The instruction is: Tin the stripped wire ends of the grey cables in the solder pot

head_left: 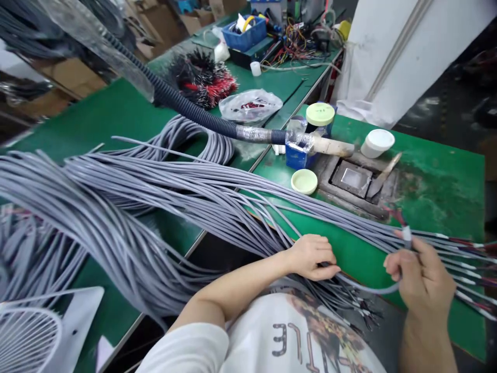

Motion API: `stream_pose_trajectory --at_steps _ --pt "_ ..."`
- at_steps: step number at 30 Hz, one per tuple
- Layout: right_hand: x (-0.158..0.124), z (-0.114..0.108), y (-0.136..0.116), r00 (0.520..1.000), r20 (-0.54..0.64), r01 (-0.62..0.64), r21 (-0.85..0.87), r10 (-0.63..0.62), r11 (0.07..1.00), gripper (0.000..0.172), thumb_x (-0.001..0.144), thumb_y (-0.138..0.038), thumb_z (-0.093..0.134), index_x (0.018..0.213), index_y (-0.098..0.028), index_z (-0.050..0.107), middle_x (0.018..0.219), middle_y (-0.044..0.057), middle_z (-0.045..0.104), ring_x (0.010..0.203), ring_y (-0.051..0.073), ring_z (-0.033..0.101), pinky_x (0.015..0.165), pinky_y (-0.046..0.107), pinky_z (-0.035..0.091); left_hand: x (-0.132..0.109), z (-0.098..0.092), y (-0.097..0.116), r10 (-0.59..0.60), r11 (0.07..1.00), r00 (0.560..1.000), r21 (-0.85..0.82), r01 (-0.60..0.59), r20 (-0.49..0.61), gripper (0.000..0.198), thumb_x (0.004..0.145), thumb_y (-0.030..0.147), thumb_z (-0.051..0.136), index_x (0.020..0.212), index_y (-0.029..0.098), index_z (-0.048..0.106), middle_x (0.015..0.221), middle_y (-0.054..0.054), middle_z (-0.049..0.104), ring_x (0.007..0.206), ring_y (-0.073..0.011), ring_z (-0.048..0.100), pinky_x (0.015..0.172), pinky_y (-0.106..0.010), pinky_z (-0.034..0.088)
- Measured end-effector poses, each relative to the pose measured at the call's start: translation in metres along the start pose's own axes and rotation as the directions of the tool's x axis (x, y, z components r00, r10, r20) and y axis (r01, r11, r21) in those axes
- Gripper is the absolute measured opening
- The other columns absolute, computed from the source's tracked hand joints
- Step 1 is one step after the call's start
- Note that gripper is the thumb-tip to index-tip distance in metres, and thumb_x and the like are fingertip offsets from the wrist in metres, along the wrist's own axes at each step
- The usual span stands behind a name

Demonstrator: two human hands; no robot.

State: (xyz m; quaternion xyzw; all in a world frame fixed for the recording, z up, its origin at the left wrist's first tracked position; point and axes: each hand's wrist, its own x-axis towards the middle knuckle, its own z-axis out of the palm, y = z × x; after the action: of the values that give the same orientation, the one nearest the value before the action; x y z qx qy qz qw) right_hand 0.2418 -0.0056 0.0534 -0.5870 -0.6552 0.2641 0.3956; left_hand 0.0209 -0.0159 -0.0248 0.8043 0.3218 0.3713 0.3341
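Note:
My right hand (425,274) pinches a grey cable (378,289) near its end, where a white band (406,235) and thin reddish wires stick up. The wires are slightly blurred. From there the cable sags leftward to my left hand (313,257), which is curled closed around it close to my shirt. Beneath and beside my left hand lies a thick bundle of grey cables (217,199) stretching across the table. More cable ends with white bands and dark and red wires (471,267) fan out beyond my right hand. Other stripped ends (363,311) hang by my lap.
A square pot with a shiny metal surface (351,177) is set in the green table, a flat scraper (384,176) leaning on it. A ribbed hose (194,111) ends above it. Round tubs (377,143) and a pale lid (304,182) stand around. A white fan (29,336) is lower left.

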Motion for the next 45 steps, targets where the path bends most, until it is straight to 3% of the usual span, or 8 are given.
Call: stream_pose_trajectory --at_steps 8,12,15,22,32,36,38,45 --pt "-0.002 0.022 0.005 0.94 0.318 0.14 -0.029 -0.124 0.99 0.029 0.093 -0.032 0.042 0.114 -0.02 0.058 0.053 -0.003 0.054 0.044 0.014 0.052 0.048 0.026 0.043 0.004 0.0 0.007 -0.115 0.986 0.976 -0.144 0.089 -0.184 0.021 0.083 0.036 0.057 0.076 0.019 0.068 0.069 -0.009 0.068 0.064 -0.0173 0.059 0.065 -0.032 0.046" --pt "-0.01 0.022 -0.005 0.929 0.328 0.194 -0.041 -0.171 0.98 0.029 0.093 -0.031 0.042 0.116 -0.022 0.057 0.057 -0.001 0.058 0.048 0.016 0.056 0.05 0.027 0.043 0.009 -0.004 0.015 -0.453 0.806 0.801 -0.564 0.18 -0.392 0.024 0.081 0.038 0.063 0.079 0.015 0.07 0.07 -0.007 0.067 0.065 -0.0154 0.059 0.066 -0.03 0.047" --pt "-0.021 0.023 -0.016 0.921 0.346 0.209 -0.055 -0.177 0.976 0.029 0.093 -0.03 0.041 0.116 -0.022 0.057 0.056 -0.002 0.057 0.047 0.016 0.055 0.049 0.027 0.041 0.014 -0.008 0.017 -0.63 0.522 0.724 -0.843 0.13 -0.279 0.029 0.074 0.041 0.071 0.083 0.014 0.07 0.066 -0.004 0.066 0.059 -0.0126 0.058 0.062 -0.027 0.047" --pt "-0.048 0.036 -0.046 0.912 0.403 0.089 -0.011 -0.077 0.996 0.032 0.096 -0.03 0.034 0.117 -0.02 0.055 0.053 -0.004 0.049 0.045 0.013 0.047 0.047 0.026 0.037 0.017 -0.032 0.027 -0.497 0.237 0.865 -0.97 0.059 -0.069 0.039 0.058 0.043 0.083 0.077 0.012 0.068 0.064 -0.003 0.062 0.055 -0.0116 0.057 0.059 -0.027 0.047" --pt "-0.046 0.05 -0.092 0.907 0.416 -0.059 -0.022 0.063 0.998 0.036 0.098 -0.034 0.032 0.12 -0.018 0.055 0.049 -0.006 0.045 0.044 0.012 0.043 0.048 0.023 0.037 0.015 -0.08 0.016 -0.264 0.412 0.961 -0.911 0.037 -0.08 0.029 0.066 0.04 0.078 0.073 0.013 0.071 0.074 -0.006 0.062 0.065 -0.0143 0.06 0.059 -0.026 0.05" --pt "-0.023 0.048 -0.107 0.907 0.419 0.041 -0.189 0.043 0.981 0.035 0.096 -0.031 0.037 0.128 -0.023 0.049 0.088 0.004 0.066 0.074 0.015 0.061 0.067 0.026 0.049 0.028 -0.091 0.02 -0.307 0.437 0.95 -0.895 0.088 -0.057 0.024 0.068 0.037 0.077 0.071 0.013 0.071 0.07 -0.005 0.065 0.065 -0.0136 0.06 0.063 -0.026 0.049" --pt "-0.011 0.052 -0.115 0.942 0.334 0.109 -0.283 -0.009 0.953 0.041 0.093 -0.03 0.045 0.134 -0.024 0.043 0.106 0.008 0.064 0.089 0.018 0.062 0.078 0.029 0.049 0.034 -0.089 0.022 -0.373 0.349 0.928 -0.926 0.14 -0.001 0.023 0.067 0.034 0.078 0.073 0.013 0.071 0.067 -0.004 0.066 0.062 -0.0129 0.06 0.063 -0.025 0.047" --pt "0.0 0.082 -0.112 0.97 0.038 0.242 -0.264 -0.24 0.934 0.032 0.086 -0.03 0.058 0.117 -0.025 0.053 0.08 0.0 0.062 0.062 0.013 0.058 0.057 0.023 0.047 0.038 -0.071 0.026 -0.405 -0.248 0.852 -0.937 0.248 0.332 0.022 0.059 0.029 0.081 0.066 0.013 0.069 0.062 -0.002 0.063 0.058 -0.0109 0.057 0.062 -0.024 0.044"
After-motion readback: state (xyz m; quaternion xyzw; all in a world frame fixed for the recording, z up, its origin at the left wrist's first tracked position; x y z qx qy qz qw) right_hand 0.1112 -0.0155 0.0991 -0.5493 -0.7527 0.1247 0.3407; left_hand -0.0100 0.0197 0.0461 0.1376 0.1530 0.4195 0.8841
